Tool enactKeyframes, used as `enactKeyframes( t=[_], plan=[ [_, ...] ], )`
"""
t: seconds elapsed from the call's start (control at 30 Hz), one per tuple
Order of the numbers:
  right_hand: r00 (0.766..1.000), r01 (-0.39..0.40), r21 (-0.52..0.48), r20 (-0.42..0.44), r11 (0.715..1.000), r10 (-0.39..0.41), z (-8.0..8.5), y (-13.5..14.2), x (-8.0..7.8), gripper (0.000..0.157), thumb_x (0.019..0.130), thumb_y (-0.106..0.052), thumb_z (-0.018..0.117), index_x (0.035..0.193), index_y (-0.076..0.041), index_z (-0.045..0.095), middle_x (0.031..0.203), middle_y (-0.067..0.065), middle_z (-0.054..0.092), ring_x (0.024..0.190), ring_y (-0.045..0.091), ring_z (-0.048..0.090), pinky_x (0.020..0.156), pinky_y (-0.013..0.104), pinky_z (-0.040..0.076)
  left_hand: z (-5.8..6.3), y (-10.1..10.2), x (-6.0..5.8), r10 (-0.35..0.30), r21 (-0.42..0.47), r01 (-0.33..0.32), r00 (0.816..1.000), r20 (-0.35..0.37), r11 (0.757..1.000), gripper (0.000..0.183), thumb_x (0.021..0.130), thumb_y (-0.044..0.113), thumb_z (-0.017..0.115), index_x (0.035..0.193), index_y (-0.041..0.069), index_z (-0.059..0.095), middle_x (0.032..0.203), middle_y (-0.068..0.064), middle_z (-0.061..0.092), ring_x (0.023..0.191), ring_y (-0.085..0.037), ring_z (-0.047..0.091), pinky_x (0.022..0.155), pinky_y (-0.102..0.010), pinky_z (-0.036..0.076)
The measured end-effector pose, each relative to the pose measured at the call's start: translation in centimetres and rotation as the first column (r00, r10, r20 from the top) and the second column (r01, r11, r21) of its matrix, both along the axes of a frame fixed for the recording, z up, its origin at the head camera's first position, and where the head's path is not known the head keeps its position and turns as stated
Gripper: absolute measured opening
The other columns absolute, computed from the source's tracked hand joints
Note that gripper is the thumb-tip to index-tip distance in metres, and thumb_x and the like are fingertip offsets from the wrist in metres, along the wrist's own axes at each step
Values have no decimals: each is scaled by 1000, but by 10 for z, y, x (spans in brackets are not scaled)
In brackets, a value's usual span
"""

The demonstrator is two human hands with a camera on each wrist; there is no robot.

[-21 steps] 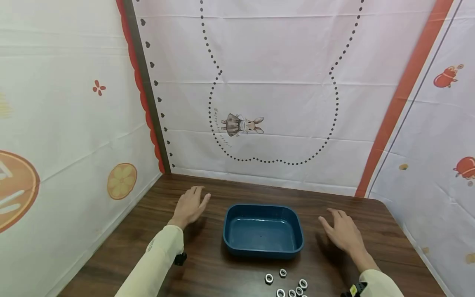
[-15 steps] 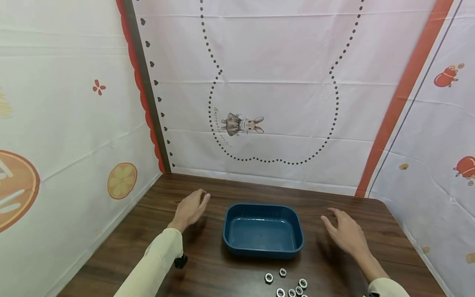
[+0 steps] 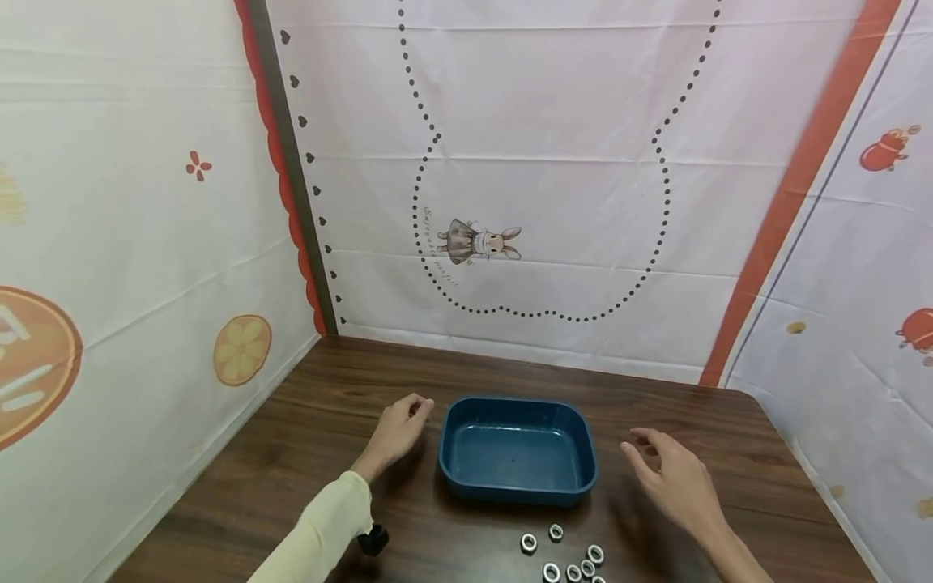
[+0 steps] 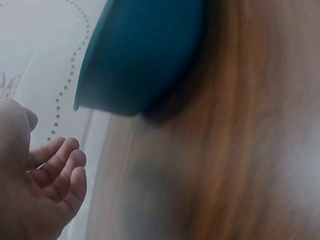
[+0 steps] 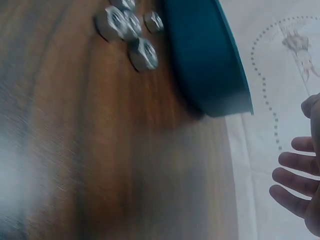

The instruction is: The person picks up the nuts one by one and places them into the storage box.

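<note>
A blue rectangular plastic bin (image 3: 517, 493) stands on the table with nothing inside it. My left hand (image 3: 394, 431) hovers at the bin's left side, apart from its wall, fingers loosely curled around nothing. On the other side, my right hand (image 3: 676, 482) hangs over the table with thumb and fingers spread, also holding nothing. Several metal hex nuts (image 3: 528, 543) lie in front of the bin, nearer to me. In the right wrist view the nuts (image 5: 143, 53) sit close beside the bin (image 5: 207, 60). The left wrist view shows the bin (image 4: 142, 55) past my relaxed fingers (image 4: 75, 187).
The dark wood-grain table (image 3: 452, 551) runs back to a white printed cloth (image 3: 539, 202) hanging behind it. Similar cloth walls close in the left (image 3: 146, 267) and right sides. A black wrist device (image 3: 373, 540) shows by my left sleeve.
My left hand has moved right and toward me, closer to the bin, its fingers curling more. My right hand has come slightly nearer to me. Bin and nuts stay in place.
</note>
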State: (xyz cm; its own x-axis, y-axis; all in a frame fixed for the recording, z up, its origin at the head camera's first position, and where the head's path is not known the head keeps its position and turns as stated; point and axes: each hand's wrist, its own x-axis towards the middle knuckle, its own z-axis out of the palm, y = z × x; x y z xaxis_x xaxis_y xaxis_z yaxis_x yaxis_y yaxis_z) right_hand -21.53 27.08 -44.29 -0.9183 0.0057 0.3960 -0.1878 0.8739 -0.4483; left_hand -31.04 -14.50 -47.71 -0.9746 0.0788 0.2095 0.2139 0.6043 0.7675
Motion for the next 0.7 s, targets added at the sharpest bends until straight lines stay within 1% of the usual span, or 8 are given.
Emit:
enactKeyframes(
  t=[0.17,0.27,0.33,0.43,0.5,0.7],
  plan=[
    [1000,-8,-16,-1,1000,8,-7,-10,8,48,94,-49,53,117,-9,64,103,7,68,87,22,66,71,43,53,-12,8,10,-19,58,15,998,65,998,53,94,62,40,105,16,64,92,0,67,76,-15,59,66,-31,47],
    [1000,-13,-17,0,1000,13,-11,-14,12,45,94,-48,55,115,-9,64,102,5,68,87,20,65,70,40,53,-17,11,15,-27,93,19,996,86,995,51,92,63,44,103,17,65,88,2,65,74,-14,58,65,-31,47],
    [1000,-13,-18,13,1000,13,-14,-16,14,45,94,-48,55,115,-9,65,103,5,68,88,20,65,70,39,53,-20,13,17,-33,112,23,996,87,993,42,94,55,49,102,18,65,86,2,62,73,-15,56,65,-31,47],
    [998,-4,-21,60,1000,5,-16,-17,18,46,94,-49,53,115,-10,65,105,5,67,90,20,64,71,39,53,-23,15,19,-42,145,30,996,83,989,27,95,42,56,100,18,65,85,2,61,74,-14,55,65,-29,47],
    [995,3,-22,96,1000,-1,-17,-17,21,48,94,-51,52,116,-10,64,107,5,66,92,21,64,72,40,53,-25,17,20,-47,164,34,996,77,986,19,95,35,58,98,17,64,86,2,61,75,-14,55,65,-28,47],
    [986,13,-19,167,1000,-10,-26,-18,30,48,93,-52,53,115,-11,65,107,3,66,90,19,63,73,40,52,-28,17,20,-77,197,60,994,80,979,24,96,37,56,96,14,64,78,0,58,68,-13,53,60,-26,46]
  ],
)
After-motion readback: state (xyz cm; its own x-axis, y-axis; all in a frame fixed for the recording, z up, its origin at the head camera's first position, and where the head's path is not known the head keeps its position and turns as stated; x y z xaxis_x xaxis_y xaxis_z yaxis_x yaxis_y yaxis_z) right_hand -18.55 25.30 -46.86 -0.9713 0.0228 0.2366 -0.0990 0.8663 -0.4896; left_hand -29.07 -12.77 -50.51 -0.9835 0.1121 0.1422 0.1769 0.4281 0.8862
